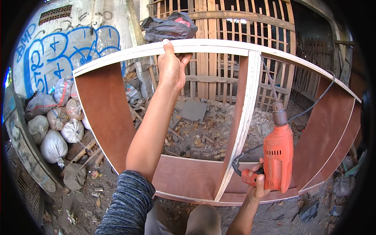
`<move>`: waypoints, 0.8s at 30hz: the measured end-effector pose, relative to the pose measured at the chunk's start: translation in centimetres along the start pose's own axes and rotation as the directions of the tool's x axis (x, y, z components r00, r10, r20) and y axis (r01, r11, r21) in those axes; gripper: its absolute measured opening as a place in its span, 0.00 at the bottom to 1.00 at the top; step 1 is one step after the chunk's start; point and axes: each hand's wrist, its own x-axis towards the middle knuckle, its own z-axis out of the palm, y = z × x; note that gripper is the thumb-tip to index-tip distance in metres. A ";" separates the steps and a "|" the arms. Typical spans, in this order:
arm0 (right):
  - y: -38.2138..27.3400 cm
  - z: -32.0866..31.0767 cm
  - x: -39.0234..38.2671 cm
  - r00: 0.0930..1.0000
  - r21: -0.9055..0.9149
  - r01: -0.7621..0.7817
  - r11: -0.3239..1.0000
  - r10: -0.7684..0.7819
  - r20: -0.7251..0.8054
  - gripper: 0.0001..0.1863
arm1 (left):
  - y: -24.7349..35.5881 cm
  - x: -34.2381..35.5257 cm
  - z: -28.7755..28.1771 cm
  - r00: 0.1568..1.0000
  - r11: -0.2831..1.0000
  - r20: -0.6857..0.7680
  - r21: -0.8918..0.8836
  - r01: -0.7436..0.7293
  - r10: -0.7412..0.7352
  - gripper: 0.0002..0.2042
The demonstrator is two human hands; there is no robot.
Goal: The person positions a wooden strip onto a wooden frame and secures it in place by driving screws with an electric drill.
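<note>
1. Through the head view, my only feed, I see a large wooden frame (213,46) with white edges and reddish-brown inner faces, spanning the middle of the picture, its near side close to the person's knees (204,220).
2. I see the left hand (172,66) pinching the far white rim, thumb on top and fingers curled behind it. If that pinch slackens, I judge the frame could swing or tip, since I make out no clamp on it.
3. I see the right hand (256,182) wrapped around the handle of an orange drill (279,156), at the frame's right half. I cannot tell whether a finger presses the trigger.
4. The bit (270,80) points up beside the white divider (243,113), near where it meets the far rim. I cannot tell whether its tip touches wood. A one-handed grip on a tool this bulky could let the bit wander, scarring the white edge or splitting thin wood.
5. The grey cord (315,102) loops from the handle and runs to the frame's right side. A snag there could jerk the drill off line.
6. Rubble and leaves cover the ground (103,196), with tied sacks (55,147) at left; uneven footing could cause a stumble that shifts both grips.
</note>
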 end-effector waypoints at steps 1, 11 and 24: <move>0.0 0.0 0.1 1.000 0.000 -0.001 1.000 0.001 0.000 0.30 | 0.0 -0.1 0.0 1.000 1.000 0.014 0.005 -0.001 0.001 0.27; 0.3 0.0 0.2 1.000 -0.010 -0.011 1.000 0.011 -0.003 0.29 | 0.1 0.0 -0.1 1.000 1.000 0.027 0.014 0.004 -0.005 0.28; 1.2 -0.9 -1.2 0.999 -0.017 -0.011 1.000 0.011 -0.036 0.30 | 0.6 -0.3 0.6 0.999 0.997 0.004 -0.063 0.037 -0.037 0.25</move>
